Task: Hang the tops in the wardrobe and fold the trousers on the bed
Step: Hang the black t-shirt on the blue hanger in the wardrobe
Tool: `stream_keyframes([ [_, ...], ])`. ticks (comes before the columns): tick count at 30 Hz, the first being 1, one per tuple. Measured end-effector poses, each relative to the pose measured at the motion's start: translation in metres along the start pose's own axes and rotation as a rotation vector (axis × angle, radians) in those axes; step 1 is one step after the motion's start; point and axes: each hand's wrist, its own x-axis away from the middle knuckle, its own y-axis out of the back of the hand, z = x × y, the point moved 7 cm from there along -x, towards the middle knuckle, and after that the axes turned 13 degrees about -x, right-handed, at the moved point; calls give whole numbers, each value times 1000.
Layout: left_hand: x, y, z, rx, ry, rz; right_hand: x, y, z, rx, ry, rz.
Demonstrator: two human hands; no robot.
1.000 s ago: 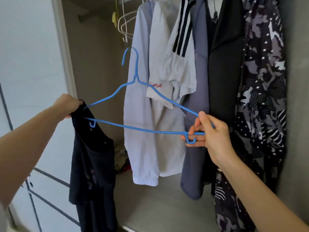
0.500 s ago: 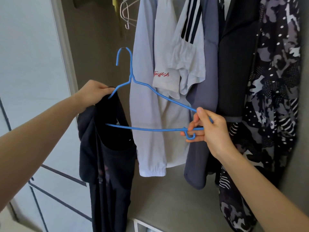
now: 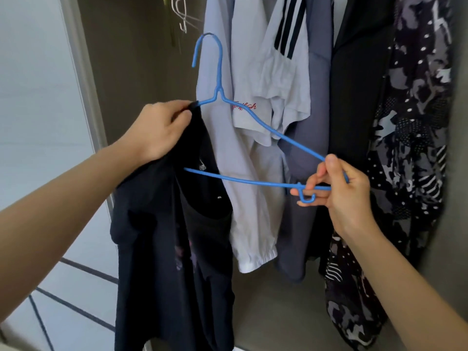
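Observation:
A blue wire hanger is held up in front of the open wardrobe. My right hand pinches its right corner beside a small hook. A black top hangs down at the left, its neck opening drawn over the hanger's left arm. My left hand grips the black fabric at that left shoulder, close to the hanger's neck. The left end of the hanger is hidden inside the top.
Several garments hang in the wardrobe behind: a pale blue shirt, a white striped tee, a grey top, a black jacket and a patterned dress. White empty hangers hang upper left. A white wardrobe door stands left.
My left hand has slid the black top rightward along the hanger's left arm, up toward its neck. My right hand has kept its hold on the right corner.

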Motion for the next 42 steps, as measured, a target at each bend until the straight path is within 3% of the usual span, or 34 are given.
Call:
stream_keyframes([
  [1, 1, 1, -6, -163, -117, -26, 0, 3, 3, -9, 7, -7],
  [3, -3, 1, 4, -318, -160, -37, 0, 6, 5, -28, 2, 2],
  [9, 13, -7, 12, 3, -88, 19, -2, 8, -1, 6, 6, 25],
  [17, 29, -8, 17, 127, 37, 9, -5, 10, -17, 230, 74, 29],
  [19, 31, -9, 18, 87, 54, 17, -7, 10, -11, 454, 257, 0],
  [22, 35, -12, 17, 15, 56, 28, 15, -15, 5, 892, 700, -47],
  [25, 41, -11, 13, 0, 69, 1, 51, -61, -5, 910, 865, 100],
  [28, 45, -9, 9, 9, 80, -6, 63, -90, -45, 700, 565, 348],
  [31, 49, -5, 8, 28, 88, -15, 72, -111, -91, 693, 194, 586],
  [35, 55, 3, 16, 86, 135, -21, 96, -126, -130, 808, 12, 890],
  [37, 59, 9, 22, 138, 173, -25, 98, -120, -145, 806, -54, 923],
  [42, 67, 23, 34, 199, 228, -43, 67, -104, -134, 645, 164, 659],
])
